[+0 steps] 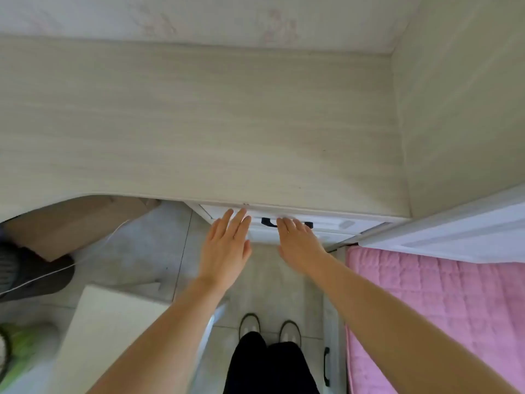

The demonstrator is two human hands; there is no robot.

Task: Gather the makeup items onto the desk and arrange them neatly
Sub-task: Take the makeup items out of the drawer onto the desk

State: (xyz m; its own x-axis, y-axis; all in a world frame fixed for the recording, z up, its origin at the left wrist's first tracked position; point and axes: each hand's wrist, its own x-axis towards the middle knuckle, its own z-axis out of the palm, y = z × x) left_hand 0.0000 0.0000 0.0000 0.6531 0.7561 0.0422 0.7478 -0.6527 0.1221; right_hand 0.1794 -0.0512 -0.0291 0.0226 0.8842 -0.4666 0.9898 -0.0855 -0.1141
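both hands (227, 245) flat on drawer (287, 223)

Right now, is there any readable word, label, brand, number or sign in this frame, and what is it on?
None can be read: the desk, the drawer front with its dark handle, and the pink quilt show no text.

right hand (299, 241) hides part of the drawer handle (268, 222).
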